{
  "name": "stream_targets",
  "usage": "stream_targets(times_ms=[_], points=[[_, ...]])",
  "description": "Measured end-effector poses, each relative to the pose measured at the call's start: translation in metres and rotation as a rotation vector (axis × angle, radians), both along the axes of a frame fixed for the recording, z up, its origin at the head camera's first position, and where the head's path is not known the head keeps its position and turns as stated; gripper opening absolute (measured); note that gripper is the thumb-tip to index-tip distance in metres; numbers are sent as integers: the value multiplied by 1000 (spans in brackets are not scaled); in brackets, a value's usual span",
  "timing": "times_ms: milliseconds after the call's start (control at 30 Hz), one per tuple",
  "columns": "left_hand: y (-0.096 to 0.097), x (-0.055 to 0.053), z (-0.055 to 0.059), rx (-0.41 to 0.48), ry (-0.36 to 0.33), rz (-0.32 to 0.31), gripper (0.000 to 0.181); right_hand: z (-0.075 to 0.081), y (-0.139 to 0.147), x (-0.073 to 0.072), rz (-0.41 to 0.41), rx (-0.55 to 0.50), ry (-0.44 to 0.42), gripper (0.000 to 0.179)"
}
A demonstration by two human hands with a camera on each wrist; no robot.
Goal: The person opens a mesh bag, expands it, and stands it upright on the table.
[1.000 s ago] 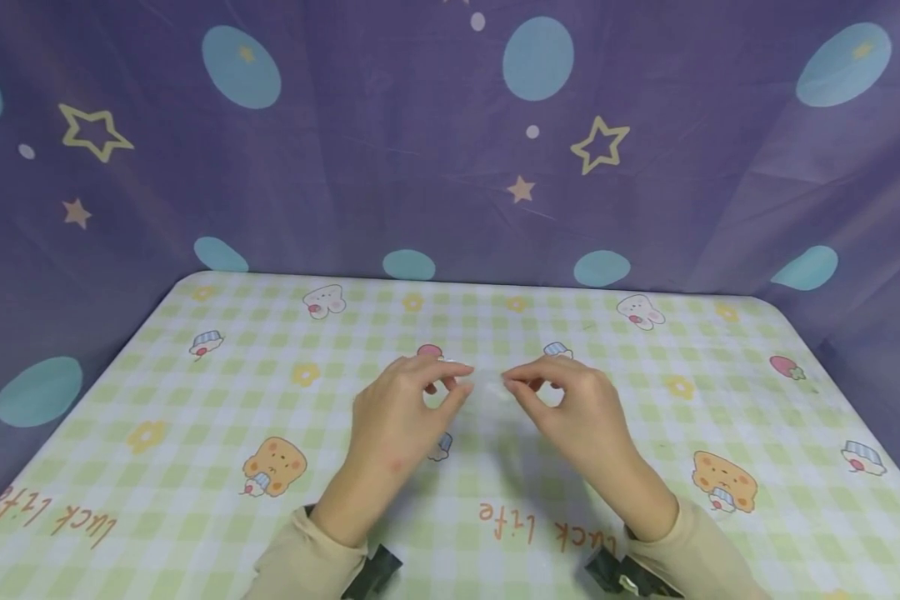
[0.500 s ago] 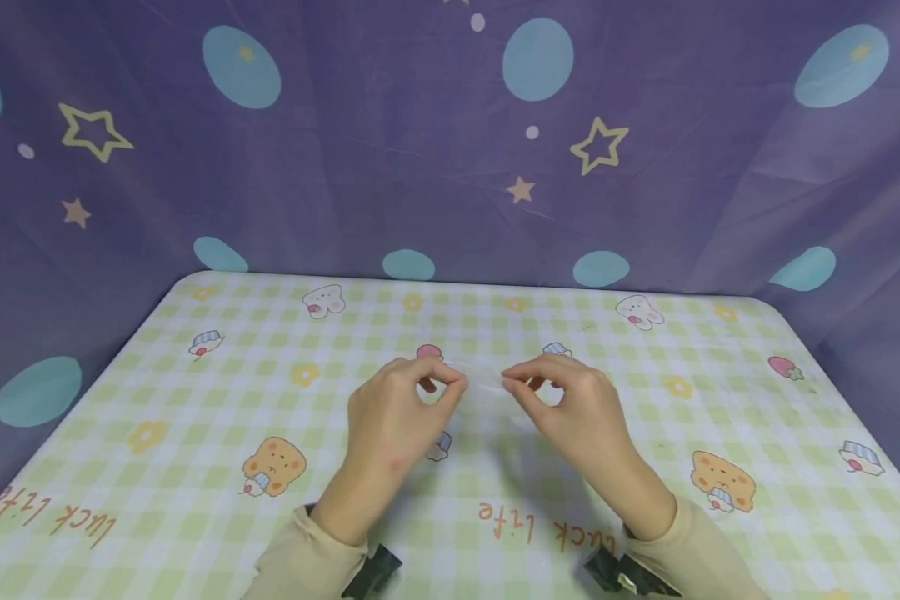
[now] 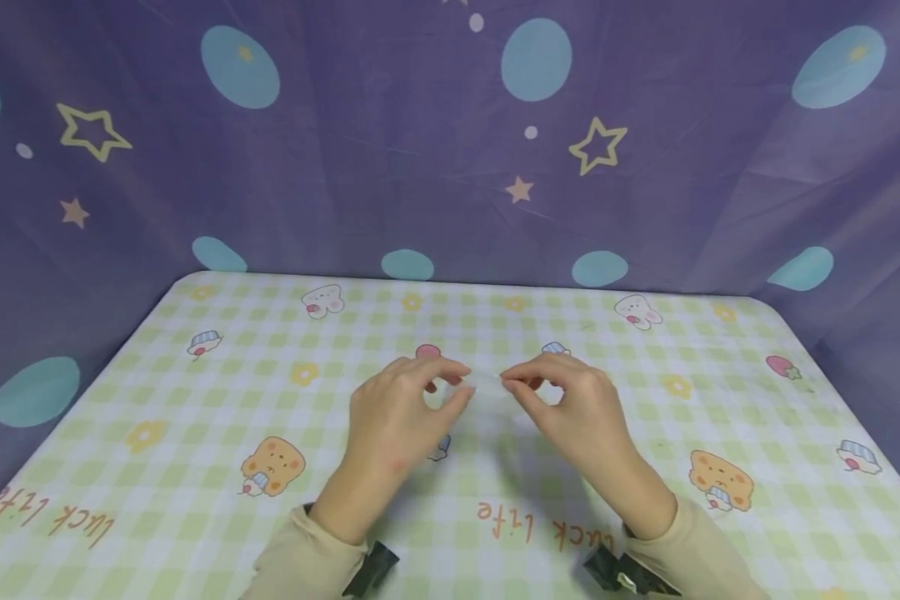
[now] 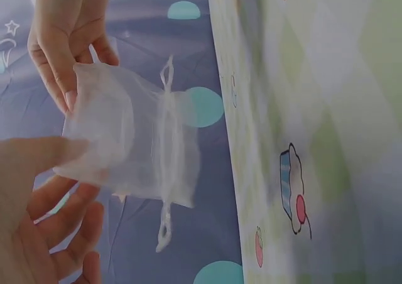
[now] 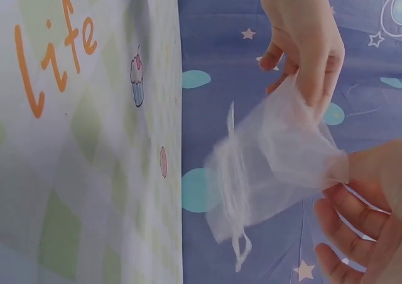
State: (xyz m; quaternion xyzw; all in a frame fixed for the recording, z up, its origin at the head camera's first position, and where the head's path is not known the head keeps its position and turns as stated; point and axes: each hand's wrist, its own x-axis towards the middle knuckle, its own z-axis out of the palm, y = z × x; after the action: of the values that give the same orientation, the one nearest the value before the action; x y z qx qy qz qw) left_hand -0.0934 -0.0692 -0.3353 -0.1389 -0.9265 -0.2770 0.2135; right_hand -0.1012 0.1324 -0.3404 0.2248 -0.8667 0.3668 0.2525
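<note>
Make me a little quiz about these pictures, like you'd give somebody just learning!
1. What is between the left hand and right hand?
A) a paper cup
B) a sheer white drawstring pouch
C) a wooden spoon
2. True or false: the pouch is lying flat on the tablecloth.
3. In the wrist views, which is nearer the tablecloth: the drawstring or the pouch's end at the hands?

Key: 1. B; 2. False, it is held up; 3. The drawstring.

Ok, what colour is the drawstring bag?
The drawstring bag is sheer, translucent white; it shows best in the left wrist view.
</note>
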Motion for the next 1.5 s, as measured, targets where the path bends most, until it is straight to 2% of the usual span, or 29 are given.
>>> stream_targets(times_ms=[133, 267, 400, 500, 633, 767, 1000, 1167, 1300, 1500], points=[[1, 0, 0, -24, 16, -29, 10, 1, -2, 0, 27, -4, 16, 15], [1, 1, -1, -14, 69, 20, 4, 1, -5, 3, 10, 14, -23, 13], [1, 1, 0, 31, 115, 90, 5, 2, -6, 6, -49, 48, -113, 18], [1, 2, -1, 54, 112, 92, 4, 1, -5, 7, -81, 42, -147, 16], [5, 4, -3, 20, 60, 41, 8, -1, -3, 7, -86, 12, -98, 10], [8, 6, -5, -31, 18, 16, 8, -4, -3, 5, -46, -4, -7, 18], [9, 5, -7, -25, 58, 31, 13, -6, -6, 4, 14, -41, 70, 37], [10, 6, -4, 7, 69, 46, 5, -4, -10, 8, -2, -21, 52, 40], [9, 7, -2, 40, 88, 57, 8, -4, -14, 12, -34, 22, -3, 49], [6, 5, -1, 47, 88, 75, 9, -3, -12, 11, -72, 34, -47, 35]])
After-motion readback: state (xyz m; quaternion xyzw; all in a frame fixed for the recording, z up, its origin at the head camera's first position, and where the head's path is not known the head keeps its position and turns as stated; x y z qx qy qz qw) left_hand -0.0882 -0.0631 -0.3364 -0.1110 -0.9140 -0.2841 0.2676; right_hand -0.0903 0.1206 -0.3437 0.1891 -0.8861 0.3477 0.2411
